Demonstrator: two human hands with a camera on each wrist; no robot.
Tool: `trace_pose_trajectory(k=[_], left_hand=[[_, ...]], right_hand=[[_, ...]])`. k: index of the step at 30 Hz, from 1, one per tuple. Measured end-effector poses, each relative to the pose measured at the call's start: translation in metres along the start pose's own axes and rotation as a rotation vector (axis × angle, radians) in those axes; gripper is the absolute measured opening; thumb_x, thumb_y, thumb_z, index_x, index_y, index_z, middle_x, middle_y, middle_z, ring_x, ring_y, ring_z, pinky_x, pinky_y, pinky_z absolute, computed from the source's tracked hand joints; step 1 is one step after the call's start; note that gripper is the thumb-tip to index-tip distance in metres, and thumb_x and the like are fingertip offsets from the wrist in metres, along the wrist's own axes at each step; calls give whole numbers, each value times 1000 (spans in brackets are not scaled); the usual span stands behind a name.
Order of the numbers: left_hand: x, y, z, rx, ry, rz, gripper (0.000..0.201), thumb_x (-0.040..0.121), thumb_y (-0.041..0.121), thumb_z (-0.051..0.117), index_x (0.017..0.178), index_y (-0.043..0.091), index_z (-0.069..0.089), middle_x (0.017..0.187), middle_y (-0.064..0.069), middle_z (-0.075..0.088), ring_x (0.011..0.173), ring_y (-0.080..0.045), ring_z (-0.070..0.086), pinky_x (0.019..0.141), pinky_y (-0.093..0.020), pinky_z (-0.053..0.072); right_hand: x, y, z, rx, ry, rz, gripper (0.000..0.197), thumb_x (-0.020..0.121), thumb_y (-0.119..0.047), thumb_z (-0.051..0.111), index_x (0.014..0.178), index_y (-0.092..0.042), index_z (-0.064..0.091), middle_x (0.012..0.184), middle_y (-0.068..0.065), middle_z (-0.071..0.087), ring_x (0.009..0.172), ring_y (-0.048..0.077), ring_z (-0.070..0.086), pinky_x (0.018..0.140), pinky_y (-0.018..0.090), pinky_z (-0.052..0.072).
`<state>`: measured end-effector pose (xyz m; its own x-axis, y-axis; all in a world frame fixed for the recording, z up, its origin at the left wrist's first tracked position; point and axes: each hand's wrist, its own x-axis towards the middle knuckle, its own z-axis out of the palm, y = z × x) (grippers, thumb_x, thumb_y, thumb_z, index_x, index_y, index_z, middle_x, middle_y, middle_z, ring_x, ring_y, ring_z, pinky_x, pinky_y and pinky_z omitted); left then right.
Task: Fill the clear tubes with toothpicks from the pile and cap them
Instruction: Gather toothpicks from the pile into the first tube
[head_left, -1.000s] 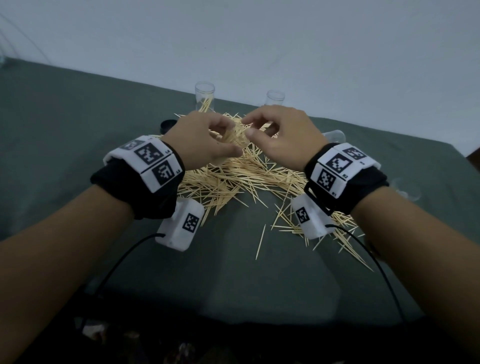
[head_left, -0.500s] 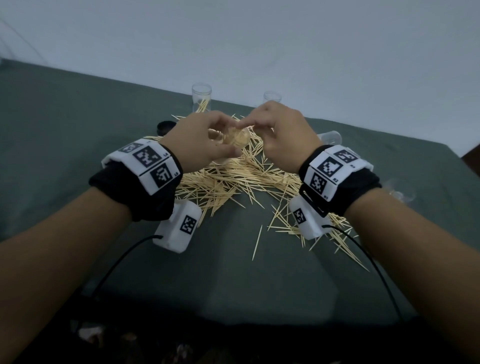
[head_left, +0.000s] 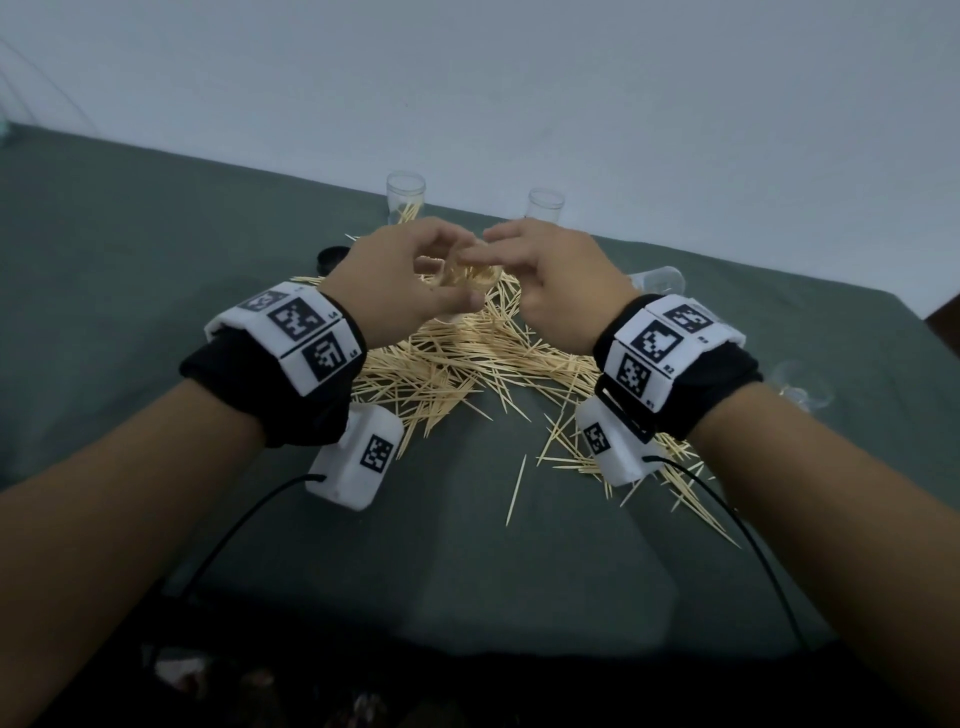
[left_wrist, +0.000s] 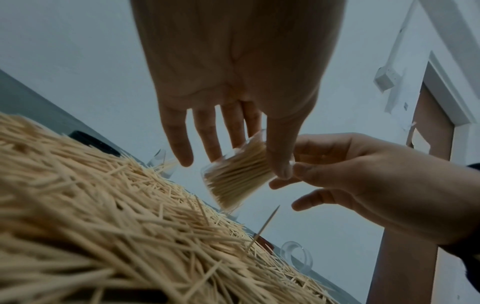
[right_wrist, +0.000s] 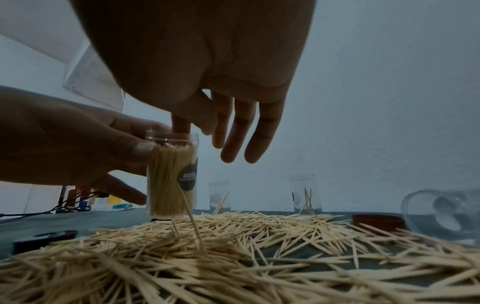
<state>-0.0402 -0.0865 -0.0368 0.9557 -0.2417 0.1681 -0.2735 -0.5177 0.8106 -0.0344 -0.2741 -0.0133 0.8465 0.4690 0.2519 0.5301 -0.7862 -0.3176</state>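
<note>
While my left hand (right_wrist: 78, 144) grips the nearly full tube (right_wrist: 171, 174), my right hand (right_wrist: 207, 115), fingers loose and empty, tamps its toothpicks (right_wrist: 166, 181); capping seems next.

We see a dark green cloth (head_left: 156, 249) covering the surface, with a plain pale wall (head_left: 519, 78) rising behind it. In the left wrist view, a brown door (left_wrist: 426, 205) stands in a white frame (left_wrist: 441, 67), with a small white wall fitting (left_wrist: 386, 78) just beside it. In the right wrist view, a few small coloured items (right_wrist: 114, 202) and dark cables (right_wrist: 64, 205) lie at the far left edge, too blurred to identify.
</note>
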Motion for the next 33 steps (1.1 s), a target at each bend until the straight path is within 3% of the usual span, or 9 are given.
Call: trace_pose_trajectory(k=[3,6,9,16,20,23,26,29,33], left_hand=[[-1,2,1,-7,-1,1,53,75,35,81,123,27,60,116,18,64,106,5,58,79,-5,41],[0,2,1,-12,17,-11,55,74,35,82,123,28,59,116,19,63,103,7,57,82,-8,41],[1,0,1,-7,15,-11,58,73,37,82,125,28,59,115,18,64,110,0,59,95,-22,45],[1,-1,1,-15,24,-2,55,74,33,83,123,28,60,115,18,65,110,1,59,95,-20,44],[2,-2,1,0,41,13,54,72,34,84,120,29,61,114,18,66,109,2,60,96,-20,44],[2,-2,1,38,68,25,55,71,37,84,120,30,61,115,19,66,111,2,59,93,-16,41],[2,-3,2,78,107,39,53,70,37,84,117,32,62,113,20,66,112,0,59,99,-24,42],[-1,-1,4,110,133,70,50,72,33,84,117,30,63,111,19,66,109,1,59,95,-16,40],[-4,10,9,216,105,168,48,73,26,82,117,30,64,107,20,66,100,2,57,84,-5,36]], right_hand=[[-1,-1,-1,88,79,-23,43,91,5,48,109,-26,72,132,0,57,121,15,51,101,25,39],[0,2,-2,46,86,-13,39,90,4,49,100,-26,73,131,-1,57,122,15,51,98,19,35],[-1,5,-1,-55,9,40,45,88,3,51,108,-32,71,142,0,49,131,20,44,108,31,34],[-1,-1,-2,-79,15,39,59,85,6,46,127,-33,62,149,1,43,138,21,38,113,38,32],[0,-1,-2,33,96,-5,46,86,7,49,103,-29,73,138,1,53,128,18,48,102,22,33],[3,2,-1,-9,119,17,45,88,5,51,116,-26,68,138,0,52,128,16,47,100,18,29],[1,1,2,-66,38,50,52,88,4,52,129,-27,60,146,1,44,134,19,41,109,28,32],[0,-1,6,-104,-79,78,60,88,2,51,139,-29,49,153,3,34,140,23,32,115,37,28],[-3,-9,8,-80,-149,86,57,85,0,53,138,-20,50,142,1,46,129,20,44,103,26,35]])
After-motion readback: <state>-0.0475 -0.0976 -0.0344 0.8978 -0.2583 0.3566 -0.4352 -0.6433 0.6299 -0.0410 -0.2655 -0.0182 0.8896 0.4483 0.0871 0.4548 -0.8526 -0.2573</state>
